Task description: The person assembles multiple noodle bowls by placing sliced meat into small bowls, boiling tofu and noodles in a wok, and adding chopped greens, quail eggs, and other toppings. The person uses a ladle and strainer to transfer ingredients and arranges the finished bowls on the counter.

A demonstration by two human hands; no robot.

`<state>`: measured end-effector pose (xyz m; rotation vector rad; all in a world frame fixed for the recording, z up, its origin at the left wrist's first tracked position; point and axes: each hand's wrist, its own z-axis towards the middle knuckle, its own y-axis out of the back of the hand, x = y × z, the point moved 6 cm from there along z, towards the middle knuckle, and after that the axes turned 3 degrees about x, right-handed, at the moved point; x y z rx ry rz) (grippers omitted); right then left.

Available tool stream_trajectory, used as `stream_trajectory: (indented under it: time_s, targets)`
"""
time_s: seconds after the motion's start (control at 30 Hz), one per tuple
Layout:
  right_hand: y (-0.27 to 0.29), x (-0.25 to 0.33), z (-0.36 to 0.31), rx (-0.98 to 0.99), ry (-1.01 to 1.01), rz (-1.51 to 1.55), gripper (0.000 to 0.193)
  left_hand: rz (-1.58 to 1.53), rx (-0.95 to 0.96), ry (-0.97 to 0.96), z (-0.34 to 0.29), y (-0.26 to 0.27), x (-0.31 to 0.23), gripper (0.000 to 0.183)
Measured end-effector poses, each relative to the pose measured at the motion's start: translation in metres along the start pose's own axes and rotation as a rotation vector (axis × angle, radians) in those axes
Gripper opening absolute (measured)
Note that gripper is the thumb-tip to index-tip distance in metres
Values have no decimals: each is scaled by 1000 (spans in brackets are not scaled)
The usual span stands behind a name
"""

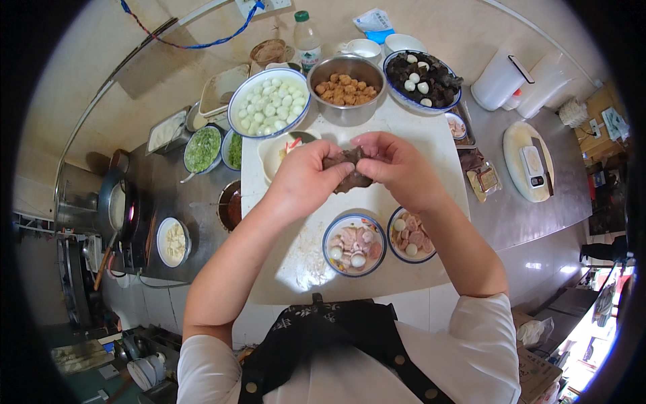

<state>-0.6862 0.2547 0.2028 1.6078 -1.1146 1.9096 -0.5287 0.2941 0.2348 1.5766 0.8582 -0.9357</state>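
My left hand [303, 176] and my right hand [402, 168] meet over the white table, pinching a dark brown, ruffled piece of wood ear mushroom [352, 180] between thumbs and fingers. Below it are two patterned bowls: one bowl [354, 245] holds pink meat slices and small white eggs, and the other bowl [410, 236], partly covered by my right forearm, holds much the same. More wood ear lies with small white eggs in a blue-rimmed bowl [422, 82] at the far right. A small white dish [272, 161] sits beside my left hand.
Along the far edge stand a large bowl of peeled small eggs [271, 102], a steel bowl of brown balls [346, 90] and a green-capped bottle [307, 42]. Chopped greens [202, 149] and a wok [117, 205] are leftward. A round board [517, 151] with a scale lies right.
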Motion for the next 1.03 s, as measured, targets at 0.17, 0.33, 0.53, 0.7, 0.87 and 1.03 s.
stream_trajectory:
  time_s: [0.17, 0.33, 0.53, 0.7, 0.87, 1.03]
  targets:
    - [-33, -16, -26, 90, -77, -81, 15, 181, 21, -50, -59, -11, 3, 16]
    - [-52, -45, -48, 35, -73, 128, 10, -361, 72, 56, -92, -29, 41, 14]
    - [-76, -75, -58, -72, 15, 559, 5, -651, 20, 96, -106, -39, 63, 11]
    - [-42, -74, -59, -366, 124, 622, 3, -842, -141, 246, -117, -35, 75, 14]
    - [-32, -72, -69, -390, -25, 435, 9, -789, -204, 199, -119, -20, 74, 20]
    - [-57, -86, -70, -169, -90, 173, 27, -572, -66, 211, -115, -27, 75, 29]
